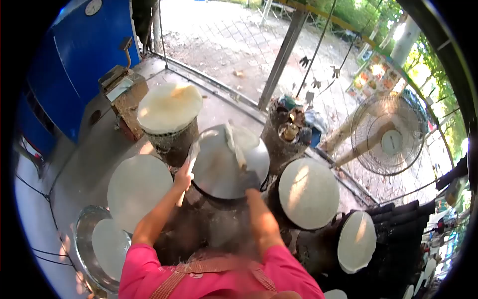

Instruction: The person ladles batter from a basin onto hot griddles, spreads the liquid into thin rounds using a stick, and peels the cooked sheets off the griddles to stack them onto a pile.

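Ahead of me is a round grey metal griddle (pixel 214 169), with a thin whitish sheet (pixel 251 138) over its far right part. My left hand (pixel 184 180) is closed around a long, flat, pale wooden stick (pixel 193 154) at the griddle's left rim. Over the near right rim, my right hand (pixel 252 184), dark as if gloved and slightly blurred, is closed on a wooden-handled tool (pixel 241 160). The tool points away from me across the griddle, towards a raised pale fold of the sheet. Its far end cannot be made out clearly.
Large round pale sheets lie about: on a drum (pixel 172 142) behind left, at left (pixel 137 192), in a metal basin (pixel 82 244), and at right (pixel 308 192). A filled barrel (pixel 271 137) stands behind the griddle. A fan (pixel 391 142) is at right, near a wire fence.
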The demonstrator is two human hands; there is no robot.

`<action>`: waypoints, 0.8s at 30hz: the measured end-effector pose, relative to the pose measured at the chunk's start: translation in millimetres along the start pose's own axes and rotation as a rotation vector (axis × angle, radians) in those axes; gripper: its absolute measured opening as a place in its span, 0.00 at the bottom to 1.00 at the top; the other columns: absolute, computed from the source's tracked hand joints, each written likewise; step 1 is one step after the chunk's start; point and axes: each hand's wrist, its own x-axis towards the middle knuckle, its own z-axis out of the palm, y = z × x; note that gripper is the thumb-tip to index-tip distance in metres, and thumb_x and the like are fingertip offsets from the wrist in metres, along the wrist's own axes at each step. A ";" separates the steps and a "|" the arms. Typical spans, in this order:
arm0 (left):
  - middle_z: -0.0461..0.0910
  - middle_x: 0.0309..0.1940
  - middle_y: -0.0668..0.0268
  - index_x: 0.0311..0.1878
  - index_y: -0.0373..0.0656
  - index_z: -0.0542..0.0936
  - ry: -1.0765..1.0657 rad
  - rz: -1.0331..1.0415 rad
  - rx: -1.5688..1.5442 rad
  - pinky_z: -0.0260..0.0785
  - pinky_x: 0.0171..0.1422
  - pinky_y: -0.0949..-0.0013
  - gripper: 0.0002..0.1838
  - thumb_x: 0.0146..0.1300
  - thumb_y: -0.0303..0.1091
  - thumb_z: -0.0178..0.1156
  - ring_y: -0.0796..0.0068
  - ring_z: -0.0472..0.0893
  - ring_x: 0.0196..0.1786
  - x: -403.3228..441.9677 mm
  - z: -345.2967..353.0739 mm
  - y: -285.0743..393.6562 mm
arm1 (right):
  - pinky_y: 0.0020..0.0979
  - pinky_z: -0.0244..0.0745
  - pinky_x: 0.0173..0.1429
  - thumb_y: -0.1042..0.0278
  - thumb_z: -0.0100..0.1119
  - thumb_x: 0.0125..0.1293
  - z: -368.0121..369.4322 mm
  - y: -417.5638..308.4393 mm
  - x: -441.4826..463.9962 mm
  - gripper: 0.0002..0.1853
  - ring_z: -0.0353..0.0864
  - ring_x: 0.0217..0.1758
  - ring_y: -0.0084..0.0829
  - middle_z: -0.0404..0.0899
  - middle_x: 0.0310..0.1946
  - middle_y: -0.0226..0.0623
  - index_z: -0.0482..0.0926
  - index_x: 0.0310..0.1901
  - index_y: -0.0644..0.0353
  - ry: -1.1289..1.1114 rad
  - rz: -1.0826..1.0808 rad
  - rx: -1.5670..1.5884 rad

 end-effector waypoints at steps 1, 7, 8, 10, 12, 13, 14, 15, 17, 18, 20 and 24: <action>0.66 0.14 0.68 0.64 0.56 0.55 -0.055 -0.129 -0.022 0.57 0.11 0.73 0.36 0.47 0.24 0.47 0.79 0.64 0.10 -21.5 -8.0 -19.5 | 0.32 0.72 0.36 0.59 0.43 0.58 -17.9 10.1 16.0 0.16 0.77 0.32 0.36 0.78 0.30 0.45 0.77 0.36 0.60 -0.119 -0.024 -0.091; 0.67 0.50 0.54 0.63 0.48 0.54 0.020 -0.139 0.236 0.67 0.44 0.69 0.37 0.44 0.24 0.45 0.64 0.74 0.42 -110.5 -47.7 -132.0 | 0.33 0.72 0.36 0.60 0.43 0.57 1.1 9.3 -27.1 0.16 0.78 0.31 0.34 0.79 0.28 0.41 0.76 0.40 0.59 0.043 0.130 0.285; 0.65 0.54 0.54 0.63 0.46 0.54 -0.007 -0.213 0.177 0.64 0.49 0.69 0.36 0.44 0.25 0.45 0.63 0.71 0.48 -117.1 -49.0 -119.2 | 0.35 0.72 0.36 0.59 0.44 0.57 19.8 -10.3 -34.1 0.16 0.78 0.31 0.36 0.78 0.29 0.42 0.76 0.41 0.59 0.043 0.091 0.178; 0.59 0.59 0.53 0.63 0.42 0.54 -0.070 -0.395 0.055 0.56 0.59 0.68 0.35 0.45 0.24 0.44 0.62 0.63 0.59 -125.0 -50.0 -59.6 | 0.40 0.72 0.36 0.58 0.44 0.57 21.7 -21.5 -25.5 0.17 0.78 0.31 0.39 0.78 0.31 0.43 0.75 0.43 0.59 -0.081 -0.002 0.078; 0.58 0.60 0.53 0.63 0.40 0.53 -0.061 -0.231 0.118 0.54 0.61 0.68 0.35 0.45 0.25 0.43 0.61 0.61 0.61 -126.8 -57.8 -76.1 | 0.44 0.72 0.36 0.57 0.45 0.57 -14.1 18.5 -3.5 0.19 0.78 0.31 0.43 0.78 0.32 0.44 0.75 0.45 0.59 -0.346 -0.073 0.287; 0.57 0.61 0.53 0.63 0.39 0.53 -0.051 -0.156 0.162 0.53 0.62 0.68 0.35 0.45 0.25 0.43 0.60 0.60 0.62 -124.6 -59.1 -79.4 | 0.47 0.72 0.37 0.56 0.46 0.57 -27.3 39.4 -1.7 0.20 0.78 0.32 0.44 0.78 0.33 0.44 0.74 0.46 0.59 -0.388 -0.064 0.545; 0.57 0.61 0.53 0.63 0.39 0.52 -0.035 -0.100 0.201 0.51 0.63 0.68 0.35 0.45 0.25 0.43 0.60 0.59 0.63 -123.0 -57.7 -83.0 | 0.45 0.72 0.38 0.58 0.45 0.57 -24.5 33.7 -2.3 0.19 0.77 0.34 0.43 0.78 0.35 0.44 0.72 0.48 0.58 -0.331 -0.127 0.383; 0.57 0.61 0.53 0.63 0.39 0.52 -0.031 -0.068 0.247 0.52 0.63 0.68 0.35 0.45 0.25 0.42 0.59 0.59 0.63 -124.4 -57.2 -82.1 | 0.43 0.71 0.40 0.59 0.44 0.58 -21.7 28.0 -2.8 0.19 0.77 0.36 0.41 0.77 0.37 0.44 0.69 0.50 0.57 -0.268 -0.181 0.218; 0.56 0.61 0.52 0.63 0.39 0.52 -0.012 -0.008 0.343 0.52 0.63 0.68 0.36 0.45 0.25 0.42 0.58 0.59 0.63 -128.4 -55.1 -67.8 | 0.39 0.70 0.41 0.60 0.45 0.58 9.3 13.7 -25.8 0.18 0.76 0.38 0.38 0.77 0.38 0.42 0.68 0.50 0.55 -0.163 -0.189 0.040; 0.56 0.61 0.52 0.63 0.39 0.51 0.007 0.010 0.385 0.52 0.63 0.68 0.36 0.45 0.25 0.42 0.58 0.59 0.63 -131.6 -47.3 -62.3 | 0.37 0.70 0.41 0.60 0.46 0.57 19.3 1.7 -27.8 0.18 0.76 0.37 0.36 0.77 0.37 0.39 0.70 0.48 0.54 -0.167 -0.124 0.106; 0.57 0.60 0.51 0.63 0.38 0.51 0.025 0.037 0.404 0.51 0.64 0.67 0.36 0.45 0.25 0.42 0.57 0.59 0.62 -131.8 -41.4 -60.9 | 0.33 0.70 0.41 0.59 0.50 0.54 18.9 5.3 -14.8 0.16 0.76 0.36 0.32 0.78 0.36 0.35 0.74 0.45 0.53 -0.294 -0.057 0.249; 0.58 0.59 0.48 0.62 0.37 0.52 0.095 0.035 0.453 0.51 0.64 0.66 0.35 0.45 0.25 0.42 0.56 0.58 0.63 -135.1 -35.1 -69.1 | 0.28 0.70 0.45 0.58 0.53 0.54 -13.9 75.3 45.3 0.15 0.76 0.38 0.29 0.77 0.39 0.40 0.77 0.41 0.53 -0.449 -0.061 0.596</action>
